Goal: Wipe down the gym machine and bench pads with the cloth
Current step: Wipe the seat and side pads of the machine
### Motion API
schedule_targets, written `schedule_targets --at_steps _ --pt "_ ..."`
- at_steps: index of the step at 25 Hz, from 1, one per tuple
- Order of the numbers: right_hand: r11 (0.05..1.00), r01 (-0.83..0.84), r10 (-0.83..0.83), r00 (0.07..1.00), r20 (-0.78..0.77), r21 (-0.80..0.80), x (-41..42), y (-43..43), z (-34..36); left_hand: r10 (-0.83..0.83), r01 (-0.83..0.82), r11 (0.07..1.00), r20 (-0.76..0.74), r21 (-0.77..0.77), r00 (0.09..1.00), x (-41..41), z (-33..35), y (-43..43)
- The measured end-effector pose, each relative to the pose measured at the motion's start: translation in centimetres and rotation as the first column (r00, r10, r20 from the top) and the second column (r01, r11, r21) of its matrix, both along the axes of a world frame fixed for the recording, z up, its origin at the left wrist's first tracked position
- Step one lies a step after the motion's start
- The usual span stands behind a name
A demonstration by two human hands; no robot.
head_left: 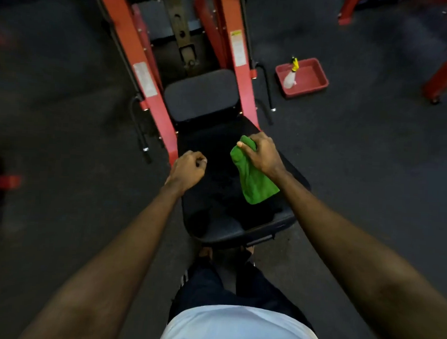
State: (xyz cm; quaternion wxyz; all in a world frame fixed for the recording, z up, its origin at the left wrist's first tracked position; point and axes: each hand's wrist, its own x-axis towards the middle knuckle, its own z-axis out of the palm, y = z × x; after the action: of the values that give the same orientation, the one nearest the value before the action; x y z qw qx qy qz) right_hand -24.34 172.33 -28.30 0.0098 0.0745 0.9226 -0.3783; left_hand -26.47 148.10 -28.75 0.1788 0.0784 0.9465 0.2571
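Note:
A red-framed gym machine (pixel 157 108) stands ahead with two black pads. The long back pad (pixel 215 219) lies nearest me, and a smaller seat pad (pixel 201 95) sits beyond it between the red rails. My right hand (pixel 262 151) grips a green cloth (pixel 255 182) over the right side of the long pad, the cloth hanging down toward me. My left hand (pixel 188 168) hovers at the pad's left edge with its fingers curled and nothing in it.
A red tray (pixel 311 82) lies on the dark floor to the right of the machine, holding a spray bottle (pixel 291 75) with a yellow nozzle. Black handles (pixel 267 87) stick out on both sides of the frame. More red equipment (pixel 441 75) stands at far right.

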Motion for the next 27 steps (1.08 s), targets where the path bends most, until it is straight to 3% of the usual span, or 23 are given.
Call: schedule_targets --at_steps 3,7,12,15,19,21,27 --pt "0.988 -0.155 0.153 0.982 0.114 0.009 -0.6 -1.2 -1.4 0.123 -0.123 0.992 0.004 -0.015 0.992 2.9 -1.5 -2.2" --pt "0.915 -0.404 0.395 0.886 0.243 -0.011 -0.7 -4.1 -3.7 0.259 -0.258 0.966 0.012 -0.018 0.966 6.7 -4.3 -4.5" --pt "0.677 -0.733 0.696 0.61 0.38 -0.063 0.9 -8.8 -7.9 0.421 -0.423 0.904 -0.033 -0.067 0.906 13.3 -10.4 -6.6" --pt "0.554 -0.823 0.774 0.456 0.438 -0.122 1.7 -11.3 -12.7 0.494 -0.491 0.867 0.021 -0.08 0.869 16.9 -15.2 -6.2" --pt "0.411 -0.907 0.811 0.319 0.49 -0.09 4.7 -12.0 -21.1 0.517 -0.51 0.856 0.143 -0.086 0.844 19.6 -20.3 -3.6" --pt "0.391 -0.92 0.782 0.312 0.54 -0.034 7.4 -10.9 -24.1 0.564 -0.56 0.825 0.18 -0.074 0.806 20.3 -22.5 -2.5" --pt "0.375 -0.916 0.819 0.399 0.413 0.142 9.8 -10.1 -26.2 0.712 -0.718 0.696 0.127 0.006 0.691 21.4 -25.4 -0.1"
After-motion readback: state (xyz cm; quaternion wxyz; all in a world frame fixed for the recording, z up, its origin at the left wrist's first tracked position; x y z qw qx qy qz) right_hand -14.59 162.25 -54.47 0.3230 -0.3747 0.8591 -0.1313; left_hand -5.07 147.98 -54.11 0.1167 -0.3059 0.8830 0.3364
